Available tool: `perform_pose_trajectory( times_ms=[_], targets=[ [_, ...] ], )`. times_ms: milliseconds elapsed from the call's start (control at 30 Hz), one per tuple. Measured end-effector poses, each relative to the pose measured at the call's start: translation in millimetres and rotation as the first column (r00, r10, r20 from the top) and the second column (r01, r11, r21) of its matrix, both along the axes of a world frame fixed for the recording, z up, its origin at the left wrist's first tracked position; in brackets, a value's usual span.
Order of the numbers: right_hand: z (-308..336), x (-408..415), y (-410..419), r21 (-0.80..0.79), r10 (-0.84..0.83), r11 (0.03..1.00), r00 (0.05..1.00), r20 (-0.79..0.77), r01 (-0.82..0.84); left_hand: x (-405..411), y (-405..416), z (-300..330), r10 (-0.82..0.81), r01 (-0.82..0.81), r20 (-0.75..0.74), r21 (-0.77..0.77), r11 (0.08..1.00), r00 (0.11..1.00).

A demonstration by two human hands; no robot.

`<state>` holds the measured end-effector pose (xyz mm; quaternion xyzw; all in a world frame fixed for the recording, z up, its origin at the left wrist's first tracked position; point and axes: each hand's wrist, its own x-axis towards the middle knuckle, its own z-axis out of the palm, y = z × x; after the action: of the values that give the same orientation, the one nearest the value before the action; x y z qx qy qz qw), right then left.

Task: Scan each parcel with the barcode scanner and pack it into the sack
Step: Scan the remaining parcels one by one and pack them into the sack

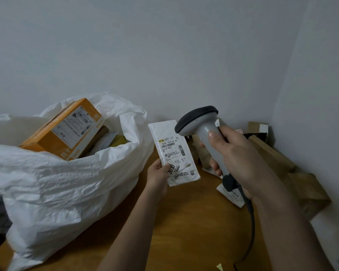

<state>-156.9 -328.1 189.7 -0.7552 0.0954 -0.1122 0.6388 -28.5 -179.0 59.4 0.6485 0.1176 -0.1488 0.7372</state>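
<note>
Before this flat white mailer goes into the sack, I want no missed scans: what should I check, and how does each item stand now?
1. Flat white paper mailer held firmly by the left hand: ok.
2. Its printed label faces up, barcodes unobstructed: ok.
3. Grey handheld barcode scanner gripped by the right hand: ok.
4. Scanner head close to the label: ok.
5. Scan registered: cannot tell.
6. White plastic sack mouth open, room beside the orange cardboard box: ok.
</note>
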Motion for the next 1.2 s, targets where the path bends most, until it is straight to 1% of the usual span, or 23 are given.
perform_pose_trajectory(
  times_ms=[67, 133, 200, 233, 300, 367, 400, 433, 467, 533, 633, 667, 700, 733, 800, 833, 867, 1000, 1200],
  targets=[
    [-1.8, 2.3, 2.3, 0.025, -0.003, 1.000, 1.000, -0.005, 0.003, -2.4, 3.0, 7.6, -0.009, 0.003, 0.107, 0.056, 0.998, 0.994],
    [-3.8, 4.8, 4.5, 0.043, -0.014, 0.999, 1.000, -0.016, 0.015, -4.0, 8.1, 20.0, 0.022, -0.055, 0.275, 0.112, 0.992, 0.961],
    [-5.6, 7.4, 7.2, 0.069, -0.028, 0.997, 0.999, -0.016, 0.029, -2.9, 16.9, 39.0, 0.113, -0.189, 0.452, 0.127, 0.974, 0.885],
    [-6.4, 8.6, 8.7, 0.082, -0.035, 0.996, 0.999, -0.013, 0.036, -1.0, 22.6, 50.6, 0.159, -0.277, 0.540, 0.146, 0.950, 0.827],
    [-8.0, 10.4, 11.3, 0.102, -0.044, 0.994, 0.999, -0.004, 0.044, 4.3, 37.3, 75.9, 0.189, -0.477, 0.719, 0.221, 0.851, 0.669],
    [-9.7, 12.4, 13.9, 0.119, -0.044, 0.992, 0.999, -0.001, 0.044, 12.1, 56.4, 96.6, 0.146, -0.629, 0.840, 0.265, 0.731, 0.523],
    [-10.4, 13.3, 15.3, 0.128, -0.041, 0.991, 0.999, -0.002, 0.041, 17.1, 66.2, 104.9, 0.130, -0.673, 0.864, 0.275, 0.686, 0.486],
    [-11.2, 14.2, 16.8, 0.135, -0.036, 0.990, 0.999, -0.002, 0.036, 22.6, 75.7, 111.7, 0.113, -0.703, 0.873, 0.298, 0.646, 0.474],
    [-11.9, 15.1, 18.5, 0.138, -0.032, 0.990, 0.999, 0.000, 0.032, 28.5, 84.5, 117.3, 0.088, -0.723, 0.873, 0.337, 0.604, 0.480],
    [-13.4, 17.1, 21.8, 0.132, -0.029, 0.991, 1.000, 0.003, 0.029, 40.2, 100.0, 124.5, 0.023, -0.729, 0.848, 0.441, 0.523, 0.529],
    [-16.1, 20.3, 25.0, 0.115, -0.025, 0.993, 1.000, 0.003, 0.025, 53.8, 117.2, 128.8, -0.012, -0.671, 0.749, 0.601, 0.433, 0.663],
    [-17.0, 21.3, 25.6, 0.114, -0.021, 0.993, 1.000, 0.002, 0.021, 56.1, 120.9, 128.1, -0.016, -0.653, 0.719, 0.641, 0.404, 0.695],
    [-17.9, 22.1, 25.8, 0.120, -0.019, 0.993, 1.000, -0.001, 0.019, 57.8, 123.8, 126.7, -0.024, -0.646, 0.700, 0.671, 0.363, 0.714],
    [-18.7, 23.0, 25.7, 0.128, -0.020, 0.992, 1.000, -0.004, 0.020, 58.6, 125.1, 124.8, -0.039, -0.652, 0.693, 0.695, 0.302, 0.720],
    [-20.5, 24.7, 24.7, 0.136, -0.029, 0.990, 0.999, -0.013, 0.031, 58.0, 124.6, 119.1, -0.080, -0.681, 0.699, 0.712, 0.172, 0.710],
    [-21.6, 25.6, 23.7, 0.139, -0.035, 0.990, 0.999, -0.017, 0.037, 57.5, 122.9, 115.9, -0.097, -0.691, 0.704, 0.709, 0.141, 0.703],
    [-23.0, 26.5, 22.4, 0.145, -0.042, 0.988, 0.999, -0.020, 0.045, 57.2, 120.4, 112.4, -0.113, -0.692, 0.705, 0.709, 0.136, 0.700],
    [-28.1, 30.3, 12.6, 0.160, -0.084, 0.983, 0.995, -0.049, 0.091, 57.1, 103.9, 94.4, -0.192, -0.655, 0.678, 0.735, 0.177, 0.709],
    [-42.7, 34.0, -17.4, 0.156, -0.182, 0.968, 0.979, -0.091, 0.195, 56.5, 64.6, 63.7, -0.330, -0.620, 0.664, 0.746, 0.241, 0.671]
  ],
)
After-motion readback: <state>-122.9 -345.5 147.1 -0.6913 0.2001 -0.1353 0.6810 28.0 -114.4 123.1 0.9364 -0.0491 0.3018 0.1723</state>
